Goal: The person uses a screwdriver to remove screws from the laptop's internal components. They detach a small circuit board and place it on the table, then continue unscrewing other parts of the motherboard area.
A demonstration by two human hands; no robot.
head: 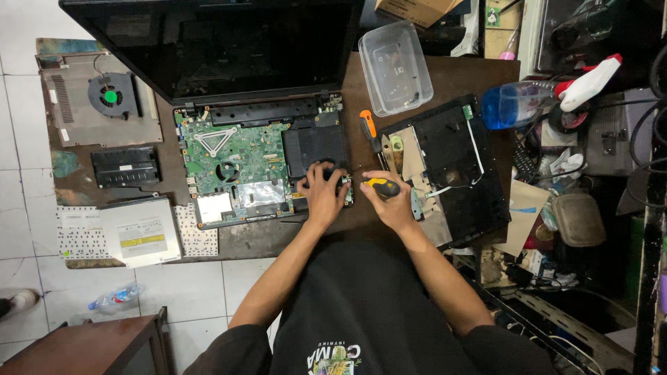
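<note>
— Screwdriver (383,187), yellow-and-black handled, sat closed inside the right hand (391,201), its long axis pointing left toward the motherboard (240,167)'s right edge.

— And the left hand (321,193)?

— It pressed flat on that corner, fingers spread, seemingly gripping nothing. The tip lay just beside it, probably touching the board.

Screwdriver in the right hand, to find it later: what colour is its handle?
Yellow and black, head view.

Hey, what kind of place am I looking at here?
Probably a small electronics or laptop repair bench. An opened laptop with its green motherboard exposed lies on the table, loose parts such as a cooling fan and keyboard around it, and the right hand grips a screwdriver.
</note>
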